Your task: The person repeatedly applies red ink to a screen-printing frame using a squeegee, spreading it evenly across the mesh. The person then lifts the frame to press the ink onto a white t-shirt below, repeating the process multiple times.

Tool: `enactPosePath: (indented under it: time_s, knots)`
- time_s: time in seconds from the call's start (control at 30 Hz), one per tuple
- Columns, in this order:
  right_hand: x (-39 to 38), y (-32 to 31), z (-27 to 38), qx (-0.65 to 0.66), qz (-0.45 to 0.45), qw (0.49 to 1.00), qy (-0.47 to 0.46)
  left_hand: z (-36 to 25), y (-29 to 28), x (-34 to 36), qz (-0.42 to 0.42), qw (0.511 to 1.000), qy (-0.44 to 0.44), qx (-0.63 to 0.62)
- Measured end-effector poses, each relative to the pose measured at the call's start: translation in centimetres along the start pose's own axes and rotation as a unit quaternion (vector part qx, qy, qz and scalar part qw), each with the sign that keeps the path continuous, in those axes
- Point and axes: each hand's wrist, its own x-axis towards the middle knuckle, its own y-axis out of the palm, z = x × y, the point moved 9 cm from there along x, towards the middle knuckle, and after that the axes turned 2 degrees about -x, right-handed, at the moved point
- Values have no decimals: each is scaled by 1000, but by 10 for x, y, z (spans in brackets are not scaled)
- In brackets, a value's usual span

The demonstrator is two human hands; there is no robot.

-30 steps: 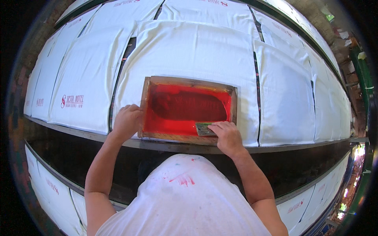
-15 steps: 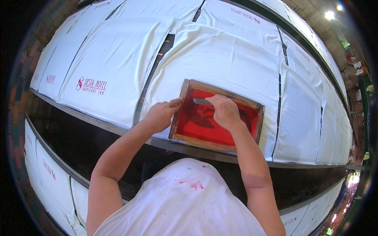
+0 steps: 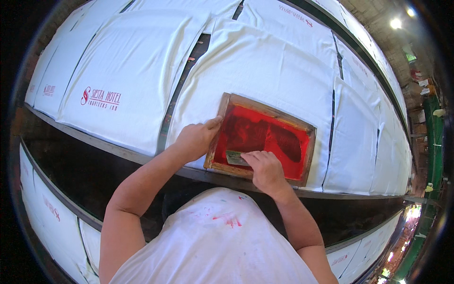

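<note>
Workroom: brick and rubble-strewn ground at the edges, a green beam [image 3: 432, 137] far right, bright lamps [image 3: 396, 22] upper right.
Long table [image 3: 104, 146]: runs crosswise in front of me, dark rail along its near edge, bent by the lens.
Second table: behind and below me, white cloths [image 3: 52, 208] on it too; dark gap between the two, partly blocked from view by my body.
Shirt [image 3: 203, 241]: mine, white, red and blue smears at the chest; covers the lower middle.
Cloths around: left-hand cloth [image 3: 137, 61], white, creased toward its top; right-hand cloth [image 3: 352, 137], partly shaded. Dark strips of tabletop show between.
Cloth under work: middle cloth [image 3: 265, 66], white, rumpled along its upper left; what lies beneath the frame is hidden.
Wooden frame [image 3: 309, 156]: on the middle cloth, slightly turned, near side close by the table rail.
Panel: red bed [image 3: 286, 163] inside the frame, darker patches upper left and right.
Left hand [image 3: 196, 139]: fingers closed on the frame's left side, thumb along the wood.
Right hand [image 3: 265, 170]: clamped on the blade, reaching across the near side and covering part of it.
Blade [image 3: 235, 157]: flat, grey-green, over the panel's lower left; pressure, cannot tell.
Print [image 3: 100, 98]: small red emblem and lettering, left-hand cloth's lower part.
</note>
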Motion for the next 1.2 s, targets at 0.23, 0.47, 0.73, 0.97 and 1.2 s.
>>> enactPosePath:
  time_s: [0.23, 0.47, 0.73, 0.97, 1.2]
  knots:
    - [72, -15, -74, -5, -6, 999, 33, -2, -1, 3, 1, 1000, -6, 1]
    - [105, -15, -80, 23, 4, 1000, 15, -12, -6, 1, 8, 999, -46, 15]
    - [79, -10, -58, 18, 60, 982, -177, -20, 1, 4, -9, 993, -115, 35]
    - [44, -23, -92, 58, 81, 957, -272, -18, 11, 6, -46, 988, -145, 33]
    - [-14, -49, -146, 52, 80, 970, -223, -29, 7, 6, -88, 985, -143, 25]
